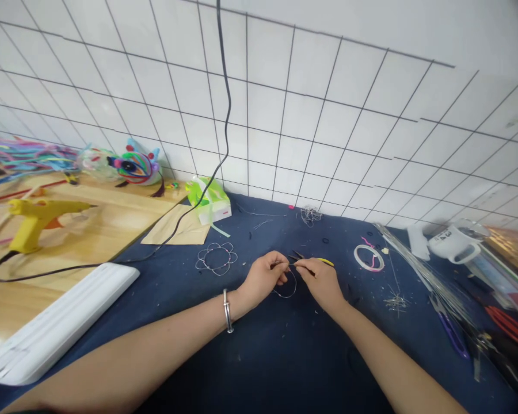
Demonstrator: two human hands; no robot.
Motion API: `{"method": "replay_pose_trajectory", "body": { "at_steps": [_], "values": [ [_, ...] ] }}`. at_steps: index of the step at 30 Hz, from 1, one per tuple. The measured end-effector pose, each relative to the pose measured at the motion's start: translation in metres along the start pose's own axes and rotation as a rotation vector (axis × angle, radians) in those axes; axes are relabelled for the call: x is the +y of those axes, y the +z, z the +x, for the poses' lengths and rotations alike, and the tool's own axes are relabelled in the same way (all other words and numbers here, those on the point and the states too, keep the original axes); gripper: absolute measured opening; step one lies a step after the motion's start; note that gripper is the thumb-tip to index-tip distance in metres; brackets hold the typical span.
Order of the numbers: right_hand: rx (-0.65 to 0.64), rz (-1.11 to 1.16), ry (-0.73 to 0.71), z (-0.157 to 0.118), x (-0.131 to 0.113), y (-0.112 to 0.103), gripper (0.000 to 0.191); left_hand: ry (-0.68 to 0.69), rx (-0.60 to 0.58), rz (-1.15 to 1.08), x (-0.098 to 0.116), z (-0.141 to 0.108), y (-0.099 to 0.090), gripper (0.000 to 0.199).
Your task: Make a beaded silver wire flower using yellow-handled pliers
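Between my two hands is a thin wire loop (294, 292), hanging down over the dark blue cloth (250, 356). My left hand (266, 275) is closed, thumb and finger pinching the wire. A short way to its right, my right hand (322, 282) also pinches the wire, fingers pressed together. Just behind my right hand lie pliers with a yellow handle (327, 262), their dark jaws partly hidden. To the left of my hands rests a flower-shaped wire piece (216, 259) with several looped petals.
At left, a yellow glue gun (34, 221) sits on a wooden board, near a long white case (69, 322). A tissue pack (209, 201) stands by the tiled wall. To the right are a tape ring (368, 258), wire lengths (418, 264), purple-handled pliers (451, 330) and a white mug (453, 244).
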State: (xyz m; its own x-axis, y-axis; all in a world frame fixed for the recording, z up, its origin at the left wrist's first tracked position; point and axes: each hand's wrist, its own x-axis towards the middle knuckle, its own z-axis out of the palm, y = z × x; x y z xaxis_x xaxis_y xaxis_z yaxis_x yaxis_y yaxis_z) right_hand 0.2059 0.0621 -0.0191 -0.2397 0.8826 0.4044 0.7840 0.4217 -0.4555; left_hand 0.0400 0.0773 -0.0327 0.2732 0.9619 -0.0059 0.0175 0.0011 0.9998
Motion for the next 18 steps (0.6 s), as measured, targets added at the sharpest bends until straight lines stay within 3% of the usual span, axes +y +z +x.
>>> {"method": "replay_pose_trajectory", "body": {
  "at_steps": [9, 12, 18],
  "values": [
    [0.013, 0.009, 0.04, -0.001, -0.004, -0.005, 0.02, -0.031, -0.166, 0.135, 0.0, 0.002, 0.0, 0.018],
    [0.028, 0.101, 0.099, -0.003, -0.007, -0.003, 0.02, 0.004, -0.119, 0.162, 0.002, 0.001, 0.001, 0.017],
    [-0.01, 0.542, 0.407, -0.004, -0.008, 0.005, 0.018, 0.088, 0.013, 0.186, 0.005, -0.003, 0.003, 0.017]
  ]
}}
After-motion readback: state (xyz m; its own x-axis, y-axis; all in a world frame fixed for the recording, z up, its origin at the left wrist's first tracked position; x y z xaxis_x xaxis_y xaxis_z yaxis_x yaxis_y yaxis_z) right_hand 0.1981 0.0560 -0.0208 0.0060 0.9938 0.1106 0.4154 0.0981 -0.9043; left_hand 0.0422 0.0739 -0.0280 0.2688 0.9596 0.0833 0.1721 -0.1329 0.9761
